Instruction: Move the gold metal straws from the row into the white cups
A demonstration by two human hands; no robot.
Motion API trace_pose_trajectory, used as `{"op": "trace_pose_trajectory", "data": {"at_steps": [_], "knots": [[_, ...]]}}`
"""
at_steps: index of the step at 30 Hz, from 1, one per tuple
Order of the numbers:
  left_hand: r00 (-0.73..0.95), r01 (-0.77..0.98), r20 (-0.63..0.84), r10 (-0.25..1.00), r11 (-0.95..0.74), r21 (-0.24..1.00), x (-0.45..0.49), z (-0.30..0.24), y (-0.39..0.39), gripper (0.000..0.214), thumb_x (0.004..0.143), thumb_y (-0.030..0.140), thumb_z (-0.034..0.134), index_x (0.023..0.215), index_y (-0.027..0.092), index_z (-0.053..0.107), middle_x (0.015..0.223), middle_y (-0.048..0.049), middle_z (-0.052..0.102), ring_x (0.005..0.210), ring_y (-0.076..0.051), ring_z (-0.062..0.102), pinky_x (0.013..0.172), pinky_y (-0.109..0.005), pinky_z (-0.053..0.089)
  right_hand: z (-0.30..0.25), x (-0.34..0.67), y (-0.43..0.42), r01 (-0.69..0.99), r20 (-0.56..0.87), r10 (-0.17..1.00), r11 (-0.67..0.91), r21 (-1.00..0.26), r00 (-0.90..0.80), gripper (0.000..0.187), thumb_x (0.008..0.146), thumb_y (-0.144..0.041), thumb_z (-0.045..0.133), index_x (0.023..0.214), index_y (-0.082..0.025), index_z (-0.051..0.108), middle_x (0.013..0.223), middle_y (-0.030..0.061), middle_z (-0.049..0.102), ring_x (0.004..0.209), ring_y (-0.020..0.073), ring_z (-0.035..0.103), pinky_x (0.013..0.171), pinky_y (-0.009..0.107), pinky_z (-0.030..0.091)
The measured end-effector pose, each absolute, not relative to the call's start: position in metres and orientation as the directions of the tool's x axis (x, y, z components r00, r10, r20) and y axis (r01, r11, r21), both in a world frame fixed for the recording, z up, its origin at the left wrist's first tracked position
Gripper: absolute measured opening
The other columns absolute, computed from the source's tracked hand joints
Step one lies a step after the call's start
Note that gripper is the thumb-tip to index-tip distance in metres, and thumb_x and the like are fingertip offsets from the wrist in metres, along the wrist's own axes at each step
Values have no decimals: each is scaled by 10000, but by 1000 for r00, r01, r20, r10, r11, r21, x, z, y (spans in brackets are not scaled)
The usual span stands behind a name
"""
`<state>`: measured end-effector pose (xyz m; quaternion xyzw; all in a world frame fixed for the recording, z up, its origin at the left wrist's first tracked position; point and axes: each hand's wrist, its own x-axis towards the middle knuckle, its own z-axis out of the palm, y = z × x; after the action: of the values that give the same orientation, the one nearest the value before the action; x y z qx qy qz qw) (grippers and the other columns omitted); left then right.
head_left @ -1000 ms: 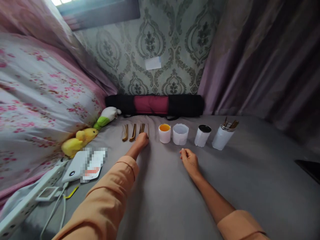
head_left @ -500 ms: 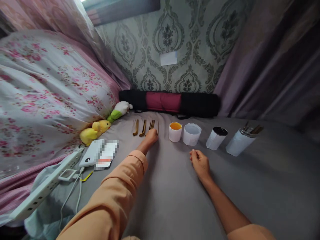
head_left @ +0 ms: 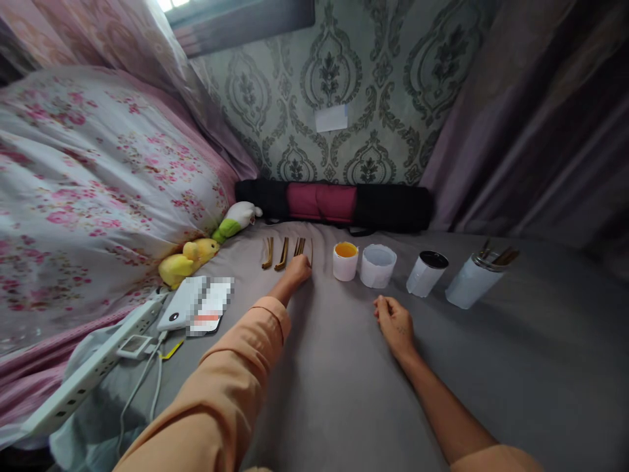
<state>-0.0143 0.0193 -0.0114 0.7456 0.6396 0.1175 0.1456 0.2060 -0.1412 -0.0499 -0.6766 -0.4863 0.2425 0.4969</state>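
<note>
My left hand [head_left: 298, 270] is closed over the lower ends of several thin golden-brown sticks [head_left: 299, 246]; its fingertips are hidden behind the hand. Two more small bundles, a left bundle [head_left: 268, 254] and a middle bundle [head_left: 282, 254], lie beside it, their near ends bent. A single thin stick [head_left: 311, 252] shows just right of the hand. My right hand [head_left: 394, 324] is loosely closed above the grey sheet, with nothing seen poking out of it. In front of it stand a white cup with an orange inside [head_left: 344, 263] and a wider white tub [head_left: 377, 269].
To the right are a white can with a dark top [head_left: 423, 278] and a white container [head_left: 469, 287] holding several sticks. A black and maroon roll bag [head_left: 322, 202] lies along the wall. At left are plush toys [head_left: 184, 261], a white phone-like device [head_left: 184, 305] and a power strip [head_left: 83, 373].
The view has tilted up very slightly, so everything sits a little lower. Both hands stay in nearly the same places.
</note>
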Motion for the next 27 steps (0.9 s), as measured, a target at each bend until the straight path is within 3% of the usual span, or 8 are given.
{"op": "trace_pose_trajectory", "data": {"at_steps": [16,22,27], "knots": [[81,826,-48,996,-40,562,-11,-7,20,229,623,120,544,795,112,697,777,-122,666,800,-197,605,681,-232,431,-54,207,-140,421,177,897,-12,-907,406,383,808,-481,374,731,-163,573,589,31,562,540,138,529,522,232,390],[11,685,-110,994,73,725,-7,-9,21,205,637,144,575,814,102,668,566,-57,614,556,-139,576,521,-205,423,-52,206,-141,415,170,896,-18,-910,411,378,806,-475,374,728,-162,571,590,32,569,535,134,527,524,231,388],[-5,487,-178,984,158,859,-3,-13,22,149,654,117,584,798,85,610,559,-42,599,461,-95,533,430,-174,389,-51,206,-141,415,167,896,-21,-910,412,384,802,-484,375,726,-162,570,583,29,565,527,132,526,520,232,388]]}}
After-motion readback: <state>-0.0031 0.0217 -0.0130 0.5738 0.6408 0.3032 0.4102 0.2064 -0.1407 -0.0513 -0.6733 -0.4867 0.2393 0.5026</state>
